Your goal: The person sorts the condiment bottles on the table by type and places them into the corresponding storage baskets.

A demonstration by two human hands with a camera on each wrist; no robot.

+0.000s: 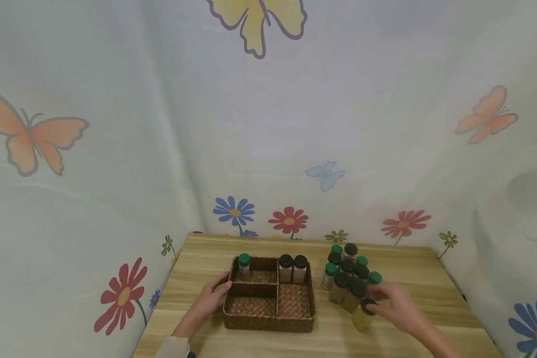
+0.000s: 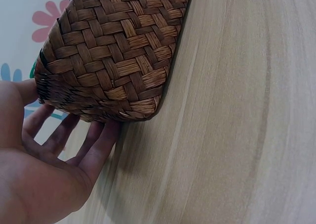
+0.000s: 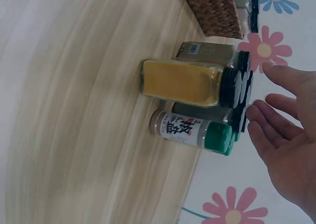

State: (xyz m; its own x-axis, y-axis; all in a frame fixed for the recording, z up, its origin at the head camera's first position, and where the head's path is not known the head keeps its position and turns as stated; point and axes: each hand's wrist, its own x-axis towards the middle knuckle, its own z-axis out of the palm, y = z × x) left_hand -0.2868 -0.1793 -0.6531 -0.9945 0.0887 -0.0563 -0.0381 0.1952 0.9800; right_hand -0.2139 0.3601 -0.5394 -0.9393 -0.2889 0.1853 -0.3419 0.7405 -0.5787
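Note:
My left hand (image 1: 208,301) holds the left side of a brown woven divided basket (image 1: 268,324). In the left wrist view, the fingers (image 2: 101,147) lie against the basket's end wall (image 2: 113,56), with the thumb at its rim. My right hand (image 1: 396,306) hovers at the black lid of a square jar of yellow powder (image 1: 361,320). The right wrist view shows a gap between its parted fingers (image 3: 261,130) and the yellow jar (image 3: 182,83). Beside that jar stands a green-capped shaker bottle (image 3: 180,129) with a printed label.
Several more black- and green-capped spice jars (image 1: 340,288) cluster right of the basket. Inside it, a green-capped bottle (image 1: 244,268) stands in the back left compartment; two black-capped jars (image 1: 292,271) stand in the right one. A patterned curtain (image 1: 295,124) surrounds the wooden table (image 1: 201,258).

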